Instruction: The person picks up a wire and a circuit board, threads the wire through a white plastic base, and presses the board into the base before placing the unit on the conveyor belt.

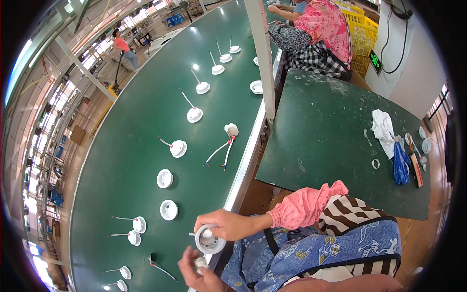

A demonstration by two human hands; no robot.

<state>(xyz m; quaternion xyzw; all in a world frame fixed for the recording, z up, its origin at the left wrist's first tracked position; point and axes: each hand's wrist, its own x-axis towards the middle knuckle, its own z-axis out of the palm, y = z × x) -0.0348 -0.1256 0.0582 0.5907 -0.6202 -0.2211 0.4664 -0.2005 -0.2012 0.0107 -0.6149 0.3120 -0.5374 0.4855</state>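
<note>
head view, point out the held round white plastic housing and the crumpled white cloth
Round white plastic housing point(209, 251), head view: on its lower rim.
Crumpled white cloth point(383, 129), head view: on its upper middle.

White housing point(211, 243), green belt point(126, 180), pink dotted sleeve point(302, 208), blue patterned apron point(340, 243), brown-and-cream checked shirt point(348, 211)

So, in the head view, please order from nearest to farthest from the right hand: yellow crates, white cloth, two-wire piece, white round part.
1. White round part: held in the right hand.
2. Two-wire piece: on the long green surface, above the hand in the picture.
3. White cloth: on the side table, toward picture right.
4. Yellow crates: beyond that table, top right.
</note>
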